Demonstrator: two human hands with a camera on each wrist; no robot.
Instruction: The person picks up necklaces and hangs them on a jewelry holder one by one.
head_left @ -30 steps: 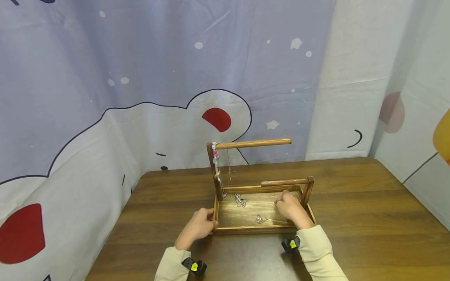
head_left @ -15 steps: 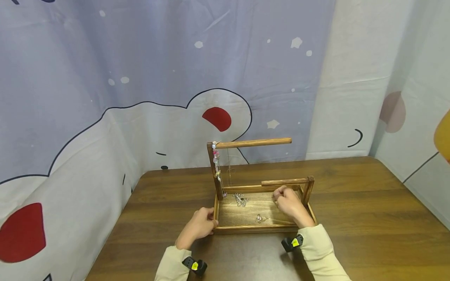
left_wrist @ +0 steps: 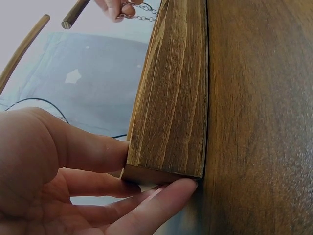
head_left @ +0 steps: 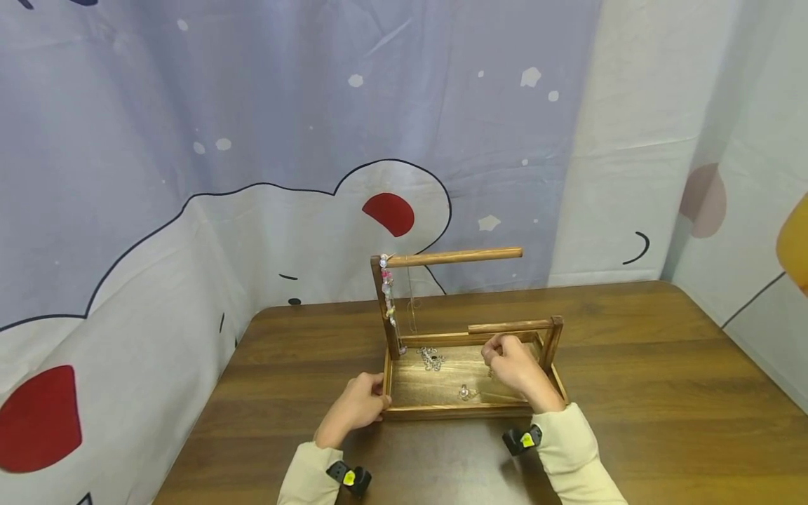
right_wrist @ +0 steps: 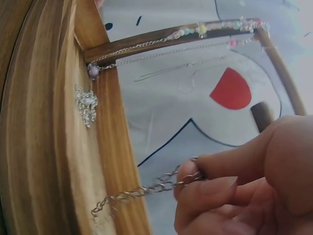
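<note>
My left hand (head_left: 356,403) grips the left front corner of the wooden tray (head_left: 454,413), thumb and fingertips around it. Over the tray's right half, my right hand (head_left: 517,365) pinches a metal link chain (right_wrist: 146,190) between thumb and fingers. In the right wrist view, the chain slants from the fingertips down to the tray floor. A pendant piece (head_left: 465,393) lies near the front wall. Further back on the left rests a heaped silver chain (head_left: 432,360). From the upper rod (head_left: 467,257) hang a beaded necklace (head_left: 388,287) and a thin chain (head_left: 410,287).
A shorter, lower rod (head_left: 508,327) reaches left from the right post (head_left: 552,344), just behind my right hand. The left post (head_left: 381,308) carries the upper rod. The tray stands on a brown wooden table (head_left: 644,393), with a printed curtain (head_left: 303,126) behind it.
My right hand has moved left and slightly up over the tray, and the chain it holds now trails toward the pendant piece. The left hand stays on the tray corner.
</note>
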